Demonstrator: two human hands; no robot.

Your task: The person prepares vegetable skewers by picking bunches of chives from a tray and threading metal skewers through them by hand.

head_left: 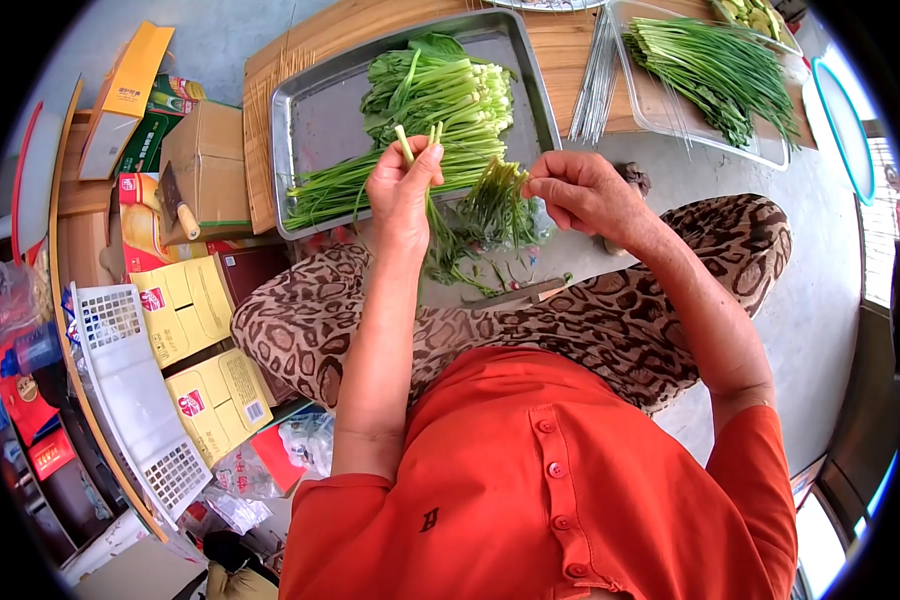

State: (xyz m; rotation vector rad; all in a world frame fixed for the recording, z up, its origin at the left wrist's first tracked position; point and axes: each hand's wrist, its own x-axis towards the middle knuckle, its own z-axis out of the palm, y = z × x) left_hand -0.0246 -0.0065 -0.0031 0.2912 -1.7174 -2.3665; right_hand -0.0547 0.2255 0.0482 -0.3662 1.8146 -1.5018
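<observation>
My left hand is closed around a few thin green vegetable stalks; their pale cut ends poke out above the fingers and the leafy part hangs below. My right hand has thumb and fingers pinched together, and what is between them is hard to make out. Just left of those fingertips is a clump of thin leafy greens; whether the hand touches it I cannot tell. Beyond my left hand, a metal tray carries bundled leafy stalks. Loose leaf scraps lie below, near a knife.
Thin metal skewers lie right of the tray, beside a clear plastic container with long green stalks. Bamboo skewers lie at the tray's left. A cleaver rests against a cardboard box. Yellow cartons and a white basket stand left.
</observation>
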